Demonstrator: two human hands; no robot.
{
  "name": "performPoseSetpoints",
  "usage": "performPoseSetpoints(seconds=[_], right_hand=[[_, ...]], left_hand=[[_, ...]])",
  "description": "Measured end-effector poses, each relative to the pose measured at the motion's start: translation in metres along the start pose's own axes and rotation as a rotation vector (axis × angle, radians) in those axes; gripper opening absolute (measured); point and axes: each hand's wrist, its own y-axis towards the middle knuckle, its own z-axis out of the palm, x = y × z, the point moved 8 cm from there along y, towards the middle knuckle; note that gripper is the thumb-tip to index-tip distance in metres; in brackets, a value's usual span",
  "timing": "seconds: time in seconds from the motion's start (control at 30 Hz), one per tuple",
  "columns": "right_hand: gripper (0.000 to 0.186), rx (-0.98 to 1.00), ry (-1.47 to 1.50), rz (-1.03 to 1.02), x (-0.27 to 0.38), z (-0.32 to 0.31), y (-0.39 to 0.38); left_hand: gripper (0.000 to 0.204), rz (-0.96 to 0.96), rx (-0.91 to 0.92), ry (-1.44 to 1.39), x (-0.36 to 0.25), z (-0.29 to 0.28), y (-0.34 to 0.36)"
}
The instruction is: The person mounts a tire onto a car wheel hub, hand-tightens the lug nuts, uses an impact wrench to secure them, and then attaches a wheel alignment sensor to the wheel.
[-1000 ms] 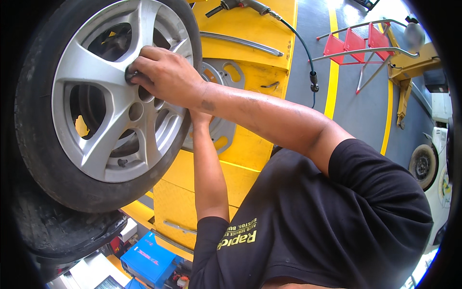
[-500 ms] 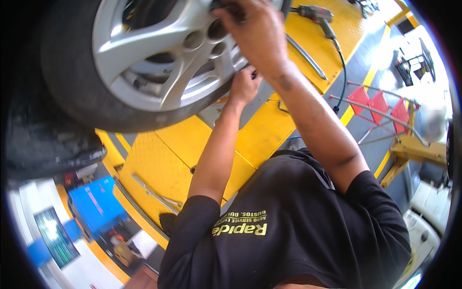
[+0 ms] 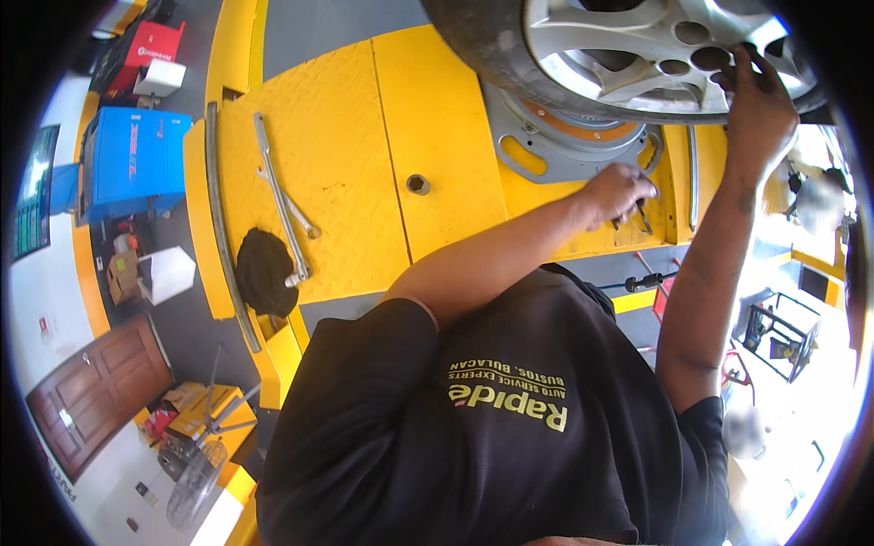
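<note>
Just beyond left hand [image 3: 617, 194], wheel [image 3: 637, 38] meets right hand [image 3: 763, 109].

A brown door [image 3: 102, 393] stands in the white wall [image 3: 66, 289].

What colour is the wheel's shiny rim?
The rim is silver; it shows best in the head view.

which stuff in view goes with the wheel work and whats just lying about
Seems part of it:
- wheel, right hand at its middle
- left hand, contents unclear
- yellow platform

Seems just lying about:
- wrenches on the platform
- dark crumpled bundle beside them
</note>
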Motion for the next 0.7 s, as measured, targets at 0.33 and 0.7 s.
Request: performPoseSetpoints(seconds=[0.33,0.7], right_hand=[[0.042,0.064,-0.257,-0.291,0.005,0.003,0.007],[0.041,-0.013,-0.068,-0.145,-0.002,0.007,0.000]], left_hand=[[0.030,-0.092,0.071,0.069,0.009,0.019,-0.064],[0.028,0.054,0.050,0.267,-0.037,0.011,-0.093]])
